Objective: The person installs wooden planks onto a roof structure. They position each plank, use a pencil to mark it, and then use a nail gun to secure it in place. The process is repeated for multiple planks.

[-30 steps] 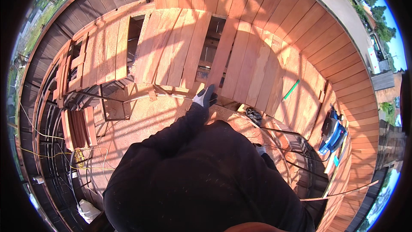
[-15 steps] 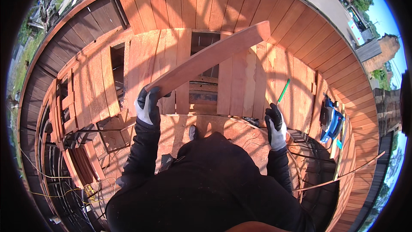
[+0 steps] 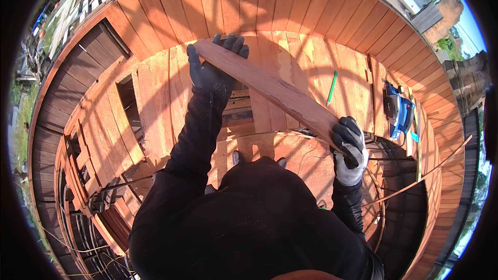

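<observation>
A reddish-brown wooden plank slants in front of me, from far left down to near right. My left hand, in a dark glove, supports its far left end, thumb at the tip and fingers extending past the far edge. Around the near right end, my right hand, in a grey and white glove, closes its fingers. One long edge of the plank looks rough and chipped. Beyond the plank, a green pencil-like stick lies on the bench boards, apart from both hands.
A blue power tool sits on the curved bench at right. The slatted backrest curves around me. Gaps between bench boards show a dark frame. Stacked boards stand lower left, near yellow cords. A thin strip juts at right.
The plank has swung from slanting up to the right to slanting down to the right. My right hand has taken hold of its near end; my left hand has moved farther out.
</observation>
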`<action>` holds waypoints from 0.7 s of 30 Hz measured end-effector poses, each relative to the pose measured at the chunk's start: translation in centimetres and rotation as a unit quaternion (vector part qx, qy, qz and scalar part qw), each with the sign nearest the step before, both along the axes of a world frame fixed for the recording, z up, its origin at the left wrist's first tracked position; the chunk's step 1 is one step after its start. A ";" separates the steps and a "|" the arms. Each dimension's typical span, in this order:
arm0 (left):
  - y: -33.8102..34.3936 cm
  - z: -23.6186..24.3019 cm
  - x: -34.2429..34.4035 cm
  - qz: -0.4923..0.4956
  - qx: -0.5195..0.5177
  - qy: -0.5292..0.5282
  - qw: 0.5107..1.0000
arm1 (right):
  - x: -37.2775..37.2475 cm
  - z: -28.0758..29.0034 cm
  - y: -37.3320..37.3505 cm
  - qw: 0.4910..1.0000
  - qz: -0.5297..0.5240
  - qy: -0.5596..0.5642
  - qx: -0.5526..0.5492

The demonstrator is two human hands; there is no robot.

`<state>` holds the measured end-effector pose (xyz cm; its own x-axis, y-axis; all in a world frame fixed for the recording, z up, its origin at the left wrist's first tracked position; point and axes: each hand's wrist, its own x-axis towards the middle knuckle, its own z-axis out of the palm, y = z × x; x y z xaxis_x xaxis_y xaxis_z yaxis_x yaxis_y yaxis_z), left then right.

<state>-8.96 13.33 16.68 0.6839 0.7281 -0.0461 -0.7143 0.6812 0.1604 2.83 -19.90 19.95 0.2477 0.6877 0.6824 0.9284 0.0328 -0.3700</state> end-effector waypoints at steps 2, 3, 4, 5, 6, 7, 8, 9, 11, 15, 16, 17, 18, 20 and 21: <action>0.1 -0.2 2.8 -0.012 -0.032 -0.072 0.997 | -1.8 -0.7 -1.2 0.993 -0.065 -0.099 -0.017; 0.3 -0.5 3.7 -0.040 -0.026 -0.110 0.993 | -2.8 -0.6 -1.7 0.988 -0.089 -0.121 -0.042; 0.3 -0.7 4.7 -0.067 -0.021 -0.148 0.986 | -3.6 -0.4 -2.0 0.981 -0.112 -0.143 -0.068; 0.2 -1.0 5.6 -0.094 -0.017 -0.186 0.978 | -3.5 -2.5 -2.6 0.978 -0.133 -0.162 -0.019; 0.0 -1.0 6.7 -0.110 -0.004 -0.192 0.975 | -3.7 -2.8 -3.0 0.974 -0.154 -0.163 -0.028; -0.1 -1.0 7.6 -0.127 0.009 -0.197 0.972 | -3.9 -3.2 -3.6 0.975 -0.163 -0.149 -0.033; -0.6 -1.1 8.3 -0.142 0.021 -0.203 0.969 | -4.0 -3.7 -4.2 0.975 -0.172 -0.135 -0.038; -1.4 -0.3 9.0 -0.158 0.037 -0.213 0.963 | -3.8 -3.9 -4.5 0.974 -0.183 -0.128 -0.030; -3.8 1.1 10.5 -0.144 0.051 -0.157 0.976 | -2.5 -5.2 -5.7 0.984 -0.171 -0.044 -0.006; -13.4 3.1 13.3 -0.142 0.226 0.020 0.964 | -1.0 -6.4 -7.0 0.731 -0.046 0.664 0.153; -15.7 2.2 14.2 -0.154 0.287 0.049 0.944 | -0.1 -6.2 -7.5 0.677 -0.019 0.717 0.164; -18.1 0.3 14.7 -0.165 0.296 0.081 0.937 | 0.8 -5.8 -7.8 0.636 0.006 0.752 0.173; -20.4 -1.1 14.9 -0.173 0.302 0.117 0.930 | 1.9 -6.2 -8.6 0.619 0.060 0.760 0.190; -25.5 -1.0 15.5 -0.121 0.289 0.250 0.916 | 3.3 -7.2 -9.7 0.634 0.072 0.745 0.196; -27.1 -0.8 16.2 -0.091 0.280 0.316 0.902 | 4.6 -9.3 -10.9 0.685 0.089 0.705 0.160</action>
<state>7.22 -13.77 15.86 0.7606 0.6365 -0.1282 -0.2441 0.4633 0.8519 7.42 -30.79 10.67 0.7479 0.6633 -0.0255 -0.3734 0.3886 -0.8424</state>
